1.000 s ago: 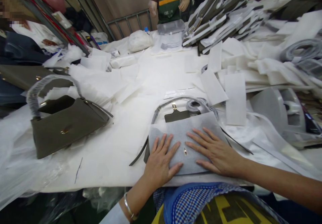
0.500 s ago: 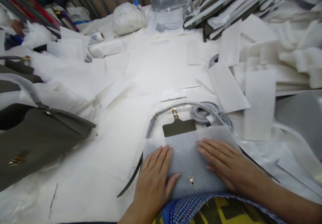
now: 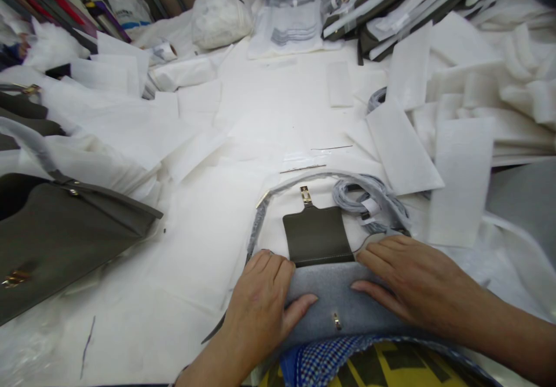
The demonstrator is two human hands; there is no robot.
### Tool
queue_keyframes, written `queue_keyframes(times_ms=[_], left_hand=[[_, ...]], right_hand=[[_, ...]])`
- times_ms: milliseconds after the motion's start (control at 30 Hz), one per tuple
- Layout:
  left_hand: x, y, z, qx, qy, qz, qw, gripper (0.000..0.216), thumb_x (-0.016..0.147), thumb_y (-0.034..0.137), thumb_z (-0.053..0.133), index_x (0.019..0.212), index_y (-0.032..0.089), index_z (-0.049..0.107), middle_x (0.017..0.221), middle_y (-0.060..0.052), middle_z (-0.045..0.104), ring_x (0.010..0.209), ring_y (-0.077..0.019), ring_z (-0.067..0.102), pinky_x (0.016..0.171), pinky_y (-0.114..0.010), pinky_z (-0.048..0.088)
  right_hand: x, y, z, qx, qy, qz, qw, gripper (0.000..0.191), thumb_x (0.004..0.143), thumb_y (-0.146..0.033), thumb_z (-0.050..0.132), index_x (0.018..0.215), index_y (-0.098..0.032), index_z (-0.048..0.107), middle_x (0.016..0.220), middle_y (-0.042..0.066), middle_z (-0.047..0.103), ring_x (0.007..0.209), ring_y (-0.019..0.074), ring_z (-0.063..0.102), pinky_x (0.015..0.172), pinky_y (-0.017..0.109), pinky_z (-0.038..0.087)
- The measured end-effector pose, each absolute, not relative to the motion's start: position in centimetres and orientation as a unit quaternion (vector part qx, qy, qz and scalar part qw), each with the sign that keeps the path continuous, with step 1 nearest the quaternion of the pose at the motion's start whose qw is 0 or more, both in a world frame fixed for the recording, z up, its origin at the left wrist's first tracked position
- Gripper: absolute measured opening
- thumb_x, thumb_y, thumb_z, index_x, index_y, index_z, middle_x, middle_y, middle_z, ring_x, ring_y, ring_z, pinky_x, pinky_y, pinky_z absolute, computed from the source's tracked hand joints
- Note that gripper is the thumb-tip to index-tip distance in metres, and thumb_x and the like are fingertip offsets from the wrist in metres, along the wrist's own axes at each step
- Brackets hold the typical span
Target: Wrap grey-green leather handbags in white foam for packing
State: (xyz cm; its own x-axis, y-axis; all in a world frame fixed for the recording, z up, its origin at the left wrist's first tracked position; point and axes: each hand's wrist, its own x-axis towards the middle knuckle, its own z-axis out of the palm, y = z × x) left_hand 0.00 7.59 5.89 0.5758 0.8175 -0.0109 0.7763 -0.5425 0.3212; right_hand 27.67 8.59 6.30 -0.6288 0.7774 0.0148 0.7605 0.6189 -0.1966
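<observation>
A dark olive handbag lies at the table's near edge, covered by a grey foam sheet (image 3: 330,297) with a small gold clasp poking through. Its olive flap (image 3: 316,234) with a gold buckle sticks out beyond the sheet. My left hand (image 3: 260,306) grips the sheet's left end, fingers curled over its top edge and thumb on the front. My right hand (image 3: 412,283) holds the right end the same way. A foam-wrapped handle (image 3: 269,196) arcs behind the flap, beside a coiled wrapped strap (image 3: 369,201).
Another olive handbag (image 3: 61,242) lies at the left. White foam sheets (image 3: 399,143) are strewn over the white table (image 3: 269,114). Wrapped bags (image 3: 391,10) are stacked at the back right, with a white sack (image 3: 221,16) at the back.
Both hands slid toward me and curled round the sheet's upper edge, pulling it down. More of the olive flap is now uncovered. The view tilted down.
</observation>
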Motion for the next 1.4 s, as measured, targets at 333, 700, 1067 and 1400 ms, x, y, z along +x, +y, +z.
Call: queue_keyframes(times_ms=[333,700,1067,1400], left_hand=[[0.5,8.2,3.6,0.881,0.463,0.052,0.083,0.041,0.095,0.059,0.044,0.082,0.022,0.053,0.070,-0.003,0.059,0.067,-0.0251,0.059,0.062,-0.040,0.046],[1.6,7.7,2.7,0.870,0.487,0.063,0.040,0.037,0.093,0.051,0.053,0.108,0.019,0.061,0.097,-0.008,0.068,0.093,-0.0262,0.066,0.083,-0.046,0.053],[1.3,2.5,4.4,0.916,0.366,0.046,0.155,0.078,0.088,0.070,0.046,0.151,0.025,0.034,0.158,-0.011,0.036,0.145,-0.0313,0.034,0.117,-0.057,0.030],[1.4,2.0,3.1,0.924,0.355,0.041,0.134,0.072,0.092,0.067,0.042,0.152,0.028,0.032,0.162,-0.011,0.026,0.150,-0.0297,0.022,0.120,-0.057,0.017]], right_hand=[[26.9,9.2,4.0,-0.426,-0.902,0.060,0.032,0.037,0.098,-0.052,0.045,0.080,-0.022,0.055,0.063,0.001,0.060,0.058,0.0225,0.060,0.059,0.035,0.036],[26.1,9.5,2.3,-0.446,-0.894,0.046,0.007,0.035,0.093,-0.051,0.056,0.075,-0.021,0.059,0.058,0.004,0.064,0.052,0.0231,0.062,0.052,0.032,0.033],[25.9,9.9,3.5,-0.428,-0.903,0.037,-0.023,0.040,0.097,-0.050,0.051,0.082,-0.016,0.066,0.062,0.008,0.069,0.057,0.0242,0.068,0.052,0.030,0.030],[25.5,11.1,6.4,-0.433,-0.895,0.104,-0.018,0.038,0.097,-0.048,0.049,0.090,-0.016,0.068,0.081,0.010,0.074,0.077,0.0240,0.069,0.064,0.029,0.039]])
